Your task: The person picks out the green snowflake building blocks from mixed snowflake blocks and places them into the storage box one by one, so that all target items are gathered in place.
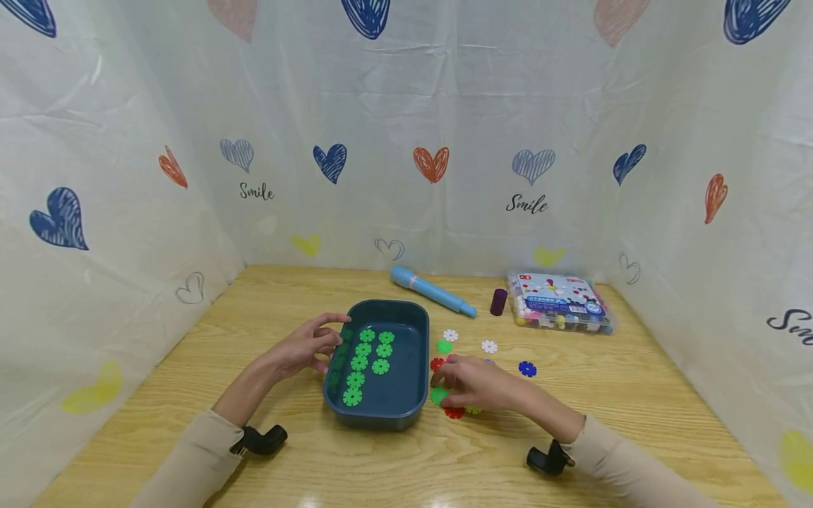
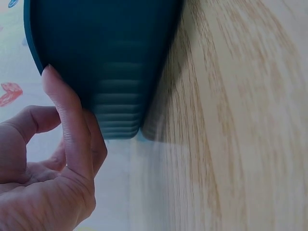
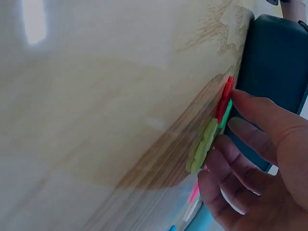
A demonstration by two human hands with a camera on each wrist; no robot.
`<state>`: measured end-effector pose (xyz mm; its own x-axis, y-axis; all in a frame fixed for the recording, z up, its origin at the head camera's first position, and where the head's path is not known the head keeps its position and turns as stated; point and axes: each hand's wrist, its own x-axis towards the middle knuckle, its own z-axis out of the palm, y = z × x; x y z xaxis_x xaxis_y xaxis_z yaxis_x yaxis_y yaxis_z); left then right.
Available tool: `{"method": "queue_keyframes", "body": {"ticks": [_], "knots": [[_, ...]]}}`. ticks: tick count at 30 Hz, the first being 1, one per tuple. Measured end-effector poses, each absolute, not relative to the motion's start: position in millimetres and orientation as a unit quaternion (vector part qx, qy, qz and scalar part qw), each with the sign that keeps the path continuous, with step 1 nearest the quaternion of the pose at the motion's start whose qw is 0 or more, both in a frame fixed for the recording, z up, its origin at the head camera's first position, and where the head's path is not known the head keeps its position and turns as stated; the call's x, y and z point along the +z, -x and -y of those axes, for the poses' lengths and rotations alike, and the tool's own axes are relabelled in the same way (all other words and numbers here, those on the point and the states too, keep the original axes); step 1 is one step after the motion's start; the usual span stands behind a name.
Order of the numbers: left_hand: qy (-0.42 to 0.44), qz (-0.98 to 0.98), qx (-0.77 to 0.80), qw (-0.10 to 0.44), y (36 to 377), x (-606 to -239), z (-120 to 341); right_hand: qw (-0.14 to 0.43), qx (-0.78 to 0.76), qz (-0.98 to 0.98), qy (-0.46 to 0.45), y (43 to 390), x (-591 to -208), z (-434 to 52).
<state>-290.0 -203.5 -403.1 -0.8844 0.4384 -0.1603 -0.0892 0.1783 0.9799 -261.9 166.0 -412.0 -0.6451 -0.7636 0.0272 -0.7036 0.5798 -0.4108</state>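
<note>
A dark blue tray (image 1: 416,331) sits mid-table with several green snowflake discs (image 1: 367,360) lying in rows inside it. My left hand (image 1: 311,346) rests against the tray's left wall. In the left wrist view a straight finger (image 2: 67,125) lies along the tray's ribbed outer wall (image 2: 110,62). My right hand (image 1: 473,384) lies palm down just right of the tray, over loose discs. Its fingertips (image 3: 250,103) touch a green disc (image 3: 225,115) beside a red disc (image 3: 226,94) and a yellow-green disc (image 3: 202,147). The thumb is hidden.
More discs lie right of the tray: white (image 1: 450,335), green (image 1: 444,346), white (image 1: 489,346), blue (image 1: 527,368). At the back are a light blue toy microphone (image 1: 432,289), a purple cylinder (image 1: 498,302) and a clear plastic box (image 1: 559,302). Heart-printed sheets wall three sides.
</note>
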Motion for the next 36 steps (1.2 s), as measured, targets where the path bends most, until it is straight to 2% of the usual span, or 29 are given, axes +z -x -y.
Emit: {"method": "queue_keyframes", "body": {"ticks": [9, 21, 29, 36], "knots": [[-0.121, -0.74, 0.627, 0.21, 290, -402, 202, 0.072, -0.188, -0.897, 0.394, 259, -411, -160], [-0.124, -0.74, 0.627, 0.211, 290, -402, 202, 0.169, -0.274, -0.88, 0.349, 269, -410, -168], [-0.121, -0.742, 0.626, 0.21, 289, -401, 202, 0.172, -0.292, -0.871, 0.357, 268, -409, -172], [-0.117, -0.74, 0.628, 0.21, 289, -401, 202, 0.125, -0.259, -0.879, 0.38, 270, -407, -173]]}}
